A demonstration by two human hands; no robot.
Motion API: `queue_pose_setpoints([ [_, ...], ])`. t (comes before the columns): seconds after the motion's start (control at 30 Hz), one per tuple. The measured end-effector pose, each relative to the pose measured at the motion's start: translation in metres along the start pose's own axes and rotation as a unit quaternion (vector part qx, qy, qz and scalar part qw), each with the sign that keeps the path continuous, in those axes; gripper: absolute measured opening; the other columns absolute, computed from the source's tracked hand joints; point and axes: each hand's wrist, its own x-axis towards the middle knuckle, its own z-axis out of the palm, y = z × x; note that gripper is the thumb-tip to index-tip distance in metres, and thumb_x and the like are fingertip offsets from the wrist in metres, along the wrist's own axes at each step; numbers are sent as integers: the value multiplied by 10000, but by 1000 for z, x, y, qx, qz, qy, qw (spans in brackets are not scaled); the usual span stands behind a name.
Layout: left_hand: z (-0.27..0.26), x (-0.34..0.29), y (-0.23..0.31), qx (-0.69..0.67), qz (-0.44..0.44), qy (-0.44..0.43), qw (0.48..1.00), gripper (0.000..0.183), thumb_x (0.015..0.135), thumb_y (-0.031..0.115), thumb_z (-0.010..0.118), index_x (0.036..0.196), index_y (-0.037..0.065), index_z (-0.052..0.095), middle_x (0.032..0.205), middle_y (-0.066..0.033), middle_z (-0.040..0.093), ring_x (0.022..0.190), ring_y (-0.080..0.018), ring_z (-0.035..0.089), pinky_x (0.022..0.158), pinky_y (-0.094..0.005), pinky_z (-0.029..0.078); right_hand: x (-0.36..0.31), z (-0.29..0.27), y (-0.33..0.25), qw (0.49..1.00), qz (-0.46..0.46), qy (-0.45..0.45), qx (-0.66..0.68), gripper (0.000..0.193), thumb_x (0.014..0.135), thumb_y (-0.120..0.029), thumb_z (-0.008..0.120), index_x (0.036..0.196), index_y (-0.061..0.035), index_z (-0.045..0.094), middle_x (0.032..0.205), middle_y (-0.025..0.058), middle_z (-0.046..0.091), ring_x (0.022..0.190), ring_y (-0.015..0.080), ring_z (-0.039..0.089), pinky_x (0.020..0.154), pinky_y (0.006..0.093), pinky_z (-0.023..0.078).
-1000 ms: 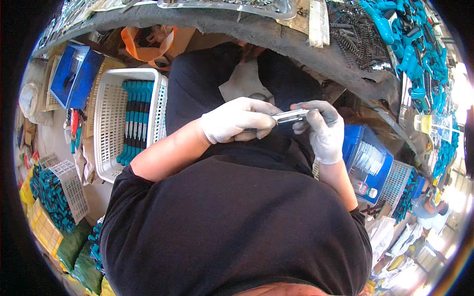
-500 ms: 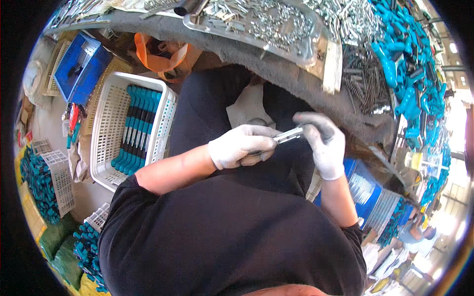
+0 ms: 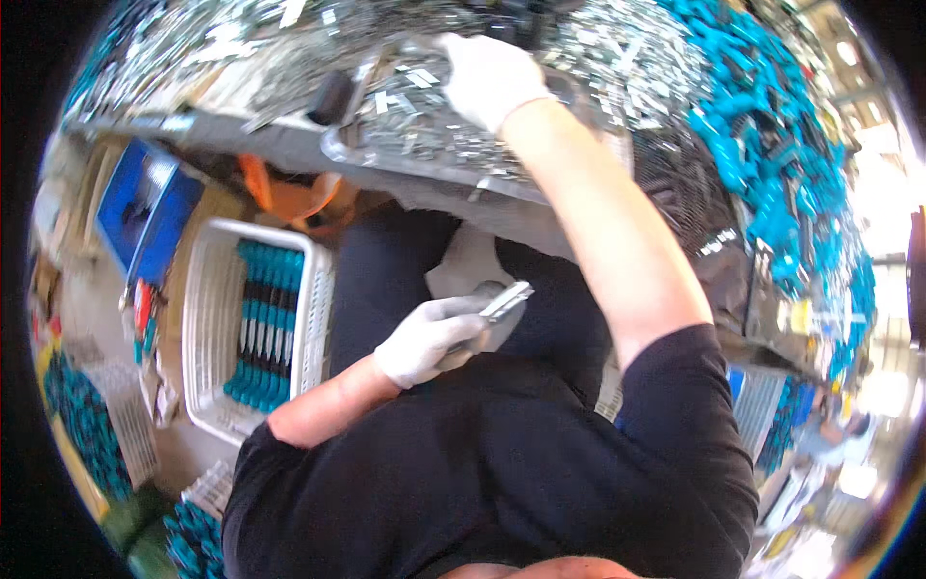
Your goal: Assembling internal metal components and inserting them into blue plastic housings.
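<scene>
A slim silvery metal piece sticks out of the left hand, its free end pointing away from the body and to the right, over the lap in dark trousers. That white-gloved hand pinches it between thumb and fingers. Well beyond this grip, the gloved right hand reaches onto the workbench, over a clear plastic tray of small shiny parts; it's blurred, and from here I can't tell whether its fingers hold anything. Left of the grip stands a white perforated basket with turquoise-and-black handles lined up inside. Farther left and ahead sits a blue plastic bin. Ahead and right of the grip, dark coil springs lie beside a heap of turquoise grips.
</scene>
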Motion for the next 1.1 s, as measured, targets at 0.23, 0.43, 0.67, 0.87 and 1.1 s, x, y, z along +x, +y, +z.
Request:
queue_pose_setpoints([
  [0.23,-4,-4,-6,-10,16,-14,1000,326,921,237,536,1127,-15,549,686,-6,497,473,-55,361,419,-206,272,-88,-68,19,922,76,86,369,266,931,-279,534,1103,-106,643,970,182,672,917,299,662,816,387,514],
  [0.43,4,-12,-10,33,27,-61,997,296,914,283,558,1017,5,556,658,-6,502,429,-50,350,406,-200,279,-236,-82,30,894,144,-36,423,188,930,-160,555,959,-7,661,823,40,648,743,106,584,703,282,486],
  [0.67,27,-16,-8,144,-24,-100,984,354,940,272,531,1160,-1,578,727,2,532,462,-22,373,424,-187,275,-286,-38,-9,927,93,-122,342,239,959,-263,507,984,-48,609,812,184,626,784,345,645,715,393,505],
  [0.87,24,-9,-13,155,-21,-73,985,242,944,268,505,848,50,554,640,11,504,431,-40,367,410,-196,273,-254,-80,68,979,10,-42,201,345,861,-392,608,1042,-105,671,975,154,668,971,324,626,848,404,498],
  [1.1,36,16,1,128,-69,-73,987,238,944,235,497,987,11,566,680,-8,523,434,-39,359,403,-193,268,-248,-134,323,855,462,16,-237,463,832,-348,646,1276,-247,565,1248,178,565,1148,330,571,946,432,475],
])
